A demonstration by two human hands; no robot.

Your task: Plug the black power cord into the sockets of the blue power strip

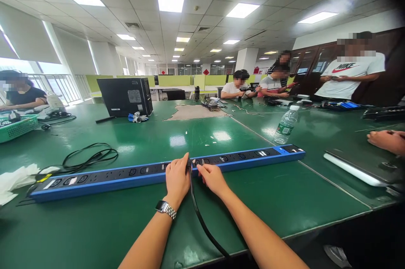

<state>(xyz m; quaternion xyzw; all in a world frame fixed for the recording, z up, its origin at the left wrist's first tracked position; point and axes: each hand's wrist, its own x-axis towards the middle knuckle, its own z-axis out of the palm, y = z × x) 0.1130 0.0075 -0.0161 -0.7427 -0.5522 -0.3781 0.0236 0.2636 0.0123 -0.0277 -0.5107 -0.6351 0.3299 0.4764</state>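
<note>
A long blue power strip [126, 182] with a black socket face lies across the green table in front of me. My left hand [177, 178], with a metal-band watch on its wrist, rests on the strip's middle and closes around the black plug [189, 163] of a cable. From that plug the thick black cable [201, 218] runs down over the table's near edge. Just right of it, my right hand [212, 177] pinches at the strip's face, thumb and forefinger together; what lies between those fingertips is hidden.
Behind the strip stand a water bottle [286, 125] and a black computer case [125, 97]. A coiled black cord [90, 155] and white tissues [15, 180] lie left, a green basket [19, 129] farther back. At right are a dark flat device [357, 165] and another person's hand [387, 140].
</note>
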